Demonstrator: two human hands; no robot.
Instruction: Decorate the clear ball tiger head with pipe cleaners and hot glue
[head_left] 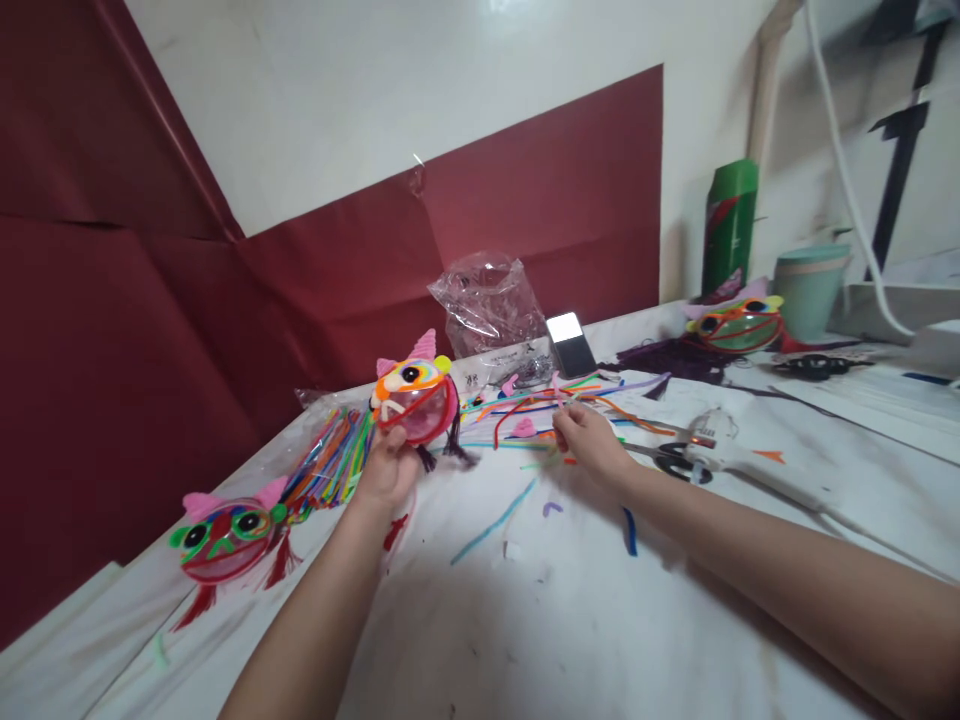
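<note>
My left hand [390,470] grips the lower edge of a lion-head craft [412,395] and holds it up above the table. Pink ears, orange and yellow trim, black eyes, a clear pinkish mouth and dark tassels make up this craft. To its right, my right hand [592,445] has its fingers pinched on a short pink pipe cleaner [556,388] that sticks up from the fingertips. Close to that hand lies a small pink piece [523,428]. Loose coloured pipe cleaners [495,405] spread over the table behind.
Another lion-head craft [229,540] rests at left, beside a pipe-cleaner bundle [330,465]. Scissors [679,462] and a white glue gun [765,480] lie at right. Further back are a plastic bag [491,300], a phone [571,345], a third lion head [739,328] and a green bottle [730,230].
</note>
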